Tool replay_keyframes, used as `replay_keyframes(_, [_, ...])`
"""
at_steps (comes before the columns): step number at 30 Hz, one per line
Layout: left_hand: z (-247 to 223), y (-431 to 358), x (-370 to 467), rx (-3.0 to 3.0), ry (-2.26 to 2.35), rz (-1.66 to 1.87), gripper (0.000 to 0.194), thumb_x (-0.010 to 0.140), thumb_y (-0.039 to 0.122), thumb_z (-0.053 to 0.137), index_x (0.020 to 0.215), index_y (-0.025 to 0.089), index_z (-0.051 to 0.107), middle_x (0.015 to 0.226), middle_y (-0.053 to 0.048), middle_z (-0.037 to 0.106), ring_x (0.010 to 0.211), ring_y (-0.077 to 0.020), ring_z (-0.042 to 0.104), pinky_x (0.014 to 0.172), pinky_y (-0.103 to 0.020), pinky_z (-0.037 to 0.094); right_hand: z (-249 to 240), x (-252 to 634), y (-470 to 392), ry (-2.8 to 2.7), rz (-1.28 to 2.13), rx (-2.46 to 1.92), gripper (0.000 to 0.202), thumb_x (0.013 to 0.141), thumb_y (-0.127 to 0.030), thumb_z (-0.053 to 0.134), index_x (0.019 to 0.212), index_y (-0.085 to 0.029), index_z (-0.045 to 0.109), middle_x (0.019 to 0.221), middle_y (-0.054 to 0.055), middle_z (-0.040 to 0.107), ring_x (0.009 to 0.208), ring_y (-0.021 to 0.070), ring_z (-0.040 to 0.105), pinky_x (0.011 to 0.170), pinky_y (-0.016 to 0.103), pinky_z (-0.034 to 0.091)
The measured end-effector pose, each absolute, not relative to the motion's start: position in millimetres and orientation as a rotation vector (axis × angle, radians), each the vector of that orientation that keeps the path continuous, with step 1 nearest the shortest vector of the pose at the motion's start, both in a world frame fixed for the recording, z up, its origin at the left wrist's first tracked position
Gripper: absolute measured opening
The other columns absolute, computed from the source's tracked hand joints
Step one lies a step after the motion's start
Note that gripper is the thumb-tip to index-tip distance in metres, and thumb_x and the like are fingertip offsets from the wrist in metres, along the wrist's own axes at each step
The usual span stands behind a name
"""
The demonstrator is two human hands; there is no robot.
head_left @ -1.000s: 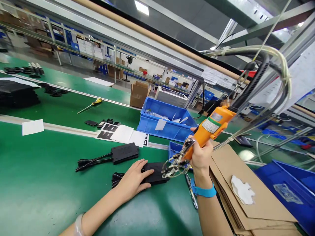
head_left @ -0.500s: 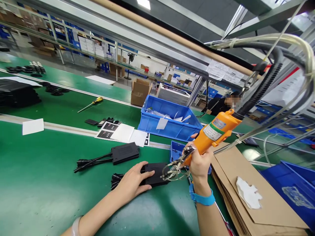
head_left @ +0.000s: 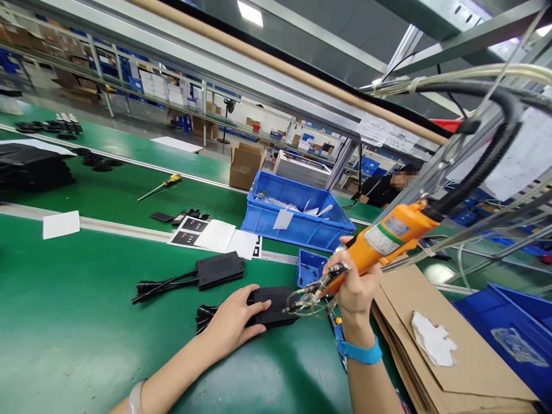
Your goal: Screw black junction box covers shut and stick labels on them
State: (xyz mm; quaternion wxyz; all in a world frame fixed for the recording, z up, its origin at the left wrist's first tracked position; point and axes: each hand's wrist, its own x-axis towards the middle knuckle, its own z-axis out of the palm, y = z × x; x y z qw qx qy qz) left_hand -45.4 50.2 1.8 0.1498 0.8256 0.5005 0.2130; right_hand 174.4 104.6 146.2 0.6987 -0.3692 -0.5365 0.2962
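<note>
My left hand (head_left: 237, 319) is closed round the left part of a black box (head_left: 276, 306) lying on the green bench, its black cables sticking out to the left. In my right hand (head_left: 356, 282) is an orange power screwdriver (head_left: 383, 238), tilted, with its tip down at the right end of that box. Thin clear tubes around the tip hide the exact contact. A second black box (head_left: 219, 270) with cables lies behind my left hand. Just behind the tool tip is a small blue tray (head_left: 309, 259) holding small dark parts.
Behind are a large blue bin (head_left: 297, 230), printed sheets (head_left: 215, 234) and a yellow-handled screwdriver (head_left: 166, 184). Cardboard sheets (head_left: 466, 345) and another blue bin (head_left: 495, 333) stand at the right. Hoses hang at the upper right. A person (head_left: 383, 187) is visible beyond the bench.
My right hand and the orange tool have shifted slightly right, and the tool leans over more. The small blue tray shows more. My left hand stays on the box.
</note>
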Motion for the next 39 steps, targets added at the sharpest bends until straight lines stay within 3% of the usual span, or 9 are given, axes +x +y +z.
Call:
replay_keyframes(3, [2.3,50.4,-46.4,2.378,1.424,0.581,0.067,0.073,0.031,0.087,0.134,0.032,0.061,0.148,-0.019,0.045,0.136,-0.0428,0.045,0.106,-0.058,0.046,178.3,173.9,113.7,-1.167,0.653,-0.713,0.049,0.086,-0.058,0.054,0.111,-0.017,0.063,0.061,-0.002,0.055,0.041,0.0145,0.052,0.036,0.028,0.043])
replay_keyframes(6, [4.7,52.0,-45.8,2.332,1.441,0.501,0.069,0.072,0.028,0.087,0.135,0.033,0.059,0.143,-0.019,0.051,0.133,-0.0423,0.048,0.106,-0.057,0.046,201.1,170.9,128.1,-1.141,0.614,-0.654,0.061,0.088,-0.067,0.041,0.111,-0.016,0.065,0.061,-0.001,0.054,0.040,0.0137,0.049,0.035,0.028,0.040])
replay_keyframes(12, [13.6,52.8,-44.0,2.270,1.480,0.345,0.066,0.076,0.030,0.084,0.136,0.034,0.058,0.144,-0.020,0.050,0.131,-0.0416,0.051,0.105,-0.053,0.047,184.2,160.7,151.7,-1.185,0.678,-0.662,0.056,0.089,-0.067,0.045,0.109,-0.019,0.066,0.056,-0.003,0.052,0.038,0.0131,0.049,0.033,0.024,0.035])
replay_keyframes(22, [6.0,52.6,-46.6,2.262,1.462,0.397,0.068,0.075,0.031,0.085,0.136,0.040,0.056,0.146,-0.016,0.049,0.128,-0.0421,0.053,0.101,-0.057,0.049,141.6,158.5,160.4,-1.214,0.776,-0.767,0.054,0.086,-0.068,0.049,0.103,-0.019,0.061,0.059,-0.002,0.054,0.036,0.0130,0.048,0.031,0.024,0.035])
replay_keyframes(27, [6.0,51.5,-49.6,2.238,1.399,0.351,0.084,0.069,0.024,0.089,0.140,0.037,0.048,0.151,-0.022,0.040,0.138,-0.0427,0.042,0.104,-0.057,0.046,135.9,160.0,160.3,-1.226,0.781,-0.801,0.054,0.086,-0.072,0.047,0.098,-0.020,0.058,0.061,-0.001,0.053,0.038,0.0138,0.050,0.032,0.024,0.033])
replay_keyframes(31, [4.8,52.5,-49.8,2.209,1.406,0.319,0.079,0.073,0.015,0.084,0.140,0.036,0.047,0.147,-0.022,0.046,0.131,-0.0419,0.051,0.099,-0.055,0.049,132.7,160.1,160.3,-1.219,0.799,-0.777,0.052,0.087,-0.070,0.047,0.100,-0.021,0.058,0.060,-0.002,0.053,0.034,0.0126,0.047,0.030,0.023,0.029])
replay_keyframes(35, [2.5,55.0,-48.6,2.221,1.398,0.329,0.079,0.072,0.016,0.085,0.140,0.035,0.048,0.143,-0.022,0.051,0.135,-0.0417,0.046,0.099,-0.055,0.049,128.0,160.2,158.5,-1.209,0.831,-0.739,0.053,0.087,-0.070,0.047,0.102,-0.021,0.057,0.062,-0.001,0.056,0.030,0.0112,0.043,0.028,0.023,0.026])
replay_keyframes(39, [2.9,57.0,-48.4,2.217,1.415,0.332,0.081,0.070,0.019,0.087,0.139,0.037,0.049,0.142,-0.020,0.053,0.136,-0.0408,0.046,0.100,-0.055,0.049,127.2,157.6,150.7,-1.197,0.740,-0.764,0.051,0.087,-0.068,0.049,0.098,-0.019,0.059,0.062,0.000,0.057,0.034,0.0128,0.047,0.032,0.026,0.035])
